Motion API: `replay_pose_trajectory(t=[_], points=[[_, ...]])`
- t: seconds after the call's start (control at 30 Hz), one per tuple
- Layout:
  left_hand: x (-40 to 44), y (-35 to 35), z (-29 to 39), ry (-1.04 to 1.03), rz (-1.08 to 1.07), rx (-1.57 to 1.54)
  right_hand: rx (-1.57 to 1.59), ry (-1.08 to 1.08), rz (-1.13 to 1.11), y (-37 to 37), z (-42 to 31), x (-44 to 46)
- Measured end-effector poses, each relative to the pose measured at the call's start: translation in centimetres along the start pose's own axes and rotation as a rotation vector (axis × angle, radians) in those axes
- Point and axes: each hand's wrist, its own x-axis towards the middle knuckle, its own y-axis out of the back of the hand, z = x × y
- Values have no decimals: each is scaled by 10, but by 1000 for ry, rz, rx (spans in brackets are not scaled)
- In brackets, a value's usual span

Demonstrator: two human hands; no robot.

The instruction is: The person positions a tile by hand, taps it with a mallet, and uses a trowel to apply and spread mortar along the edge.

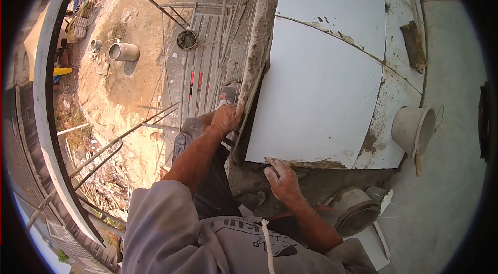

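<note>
Large white tiles cover the ledge in front of me, and the nearest white tile (316, 92) has its near left corner between my hands. My left hand (227, 118) is bent round a narrow mortar-smeared strip (250, 95) along the ledge's outer side; its far fingers are hidden. A dark gap separates this strip from the tile. At the tile's near edge is my right hand (281, 179), fingers spread, with the fingertips touching the edge. Grey mortar shows under that edge.
A bucket (410, 128) with a tool handle stands on the ledge's right part. Below it sits another dirty bucket (355, 212). A trowel-like piece (413, 46) lies farther back. On the left, metal scaffolding (122, 136), a plank platform (199, 66) and a mortar bucket (187, 40) overlook a drop.
</note>
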Motion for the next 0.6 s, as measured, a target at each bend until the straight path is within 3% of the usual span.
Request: replay_pose_trajectory(t=[0.3,0.37,0.47,0.6], points=[[-22,-14,3,92,108,-311,-72,85,20,-15,14,-9],[-27,-2,13,111,-36,-279,-75,81,7,-17,14,-11],[-38,-19,12,181,14,-405,-76,67,1,-16,8,-9],[-64,-26,25,272,-95,-381,-75,53,10,-16,4,-7]])
